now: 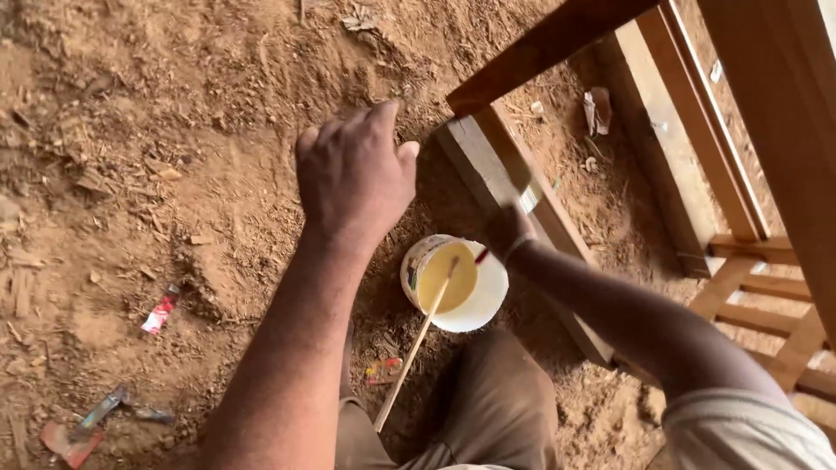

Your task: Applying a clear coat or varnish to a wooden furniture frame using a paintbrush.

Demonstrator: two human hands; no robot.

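head view only here. the person is crouching over dusty brown dirt ground (174, 130), with bits of litter lying around: one red wrapper (159, 312), a second reddish scrap (70, 442) near the bottom left corner, and another small scrap (383, 370) by the knee.

the left hand (355, 174) is hanging over the dirt with nothing in it, knuckles up, fingers curled loosely together and pointing toward the end of a wooden beam (514, 187) lying on the ground. a darker frame rail (549, 48) is crossing above that beam and hiding part of it.

the right hand (509, 231) is sitting just past the rim of one white tub (488, 300) of yellowish glue, gripping something with a red bit showing, though it's blurry and i can't tell exactly what. the tub is sitting on the dirt between the knee and the beam.

one long thin wooden stick (416, 344) is resting in the tub, its long axis running diagonally from the glue down toward the lower left.

more wooden framing (758, 287) is filling the right side.
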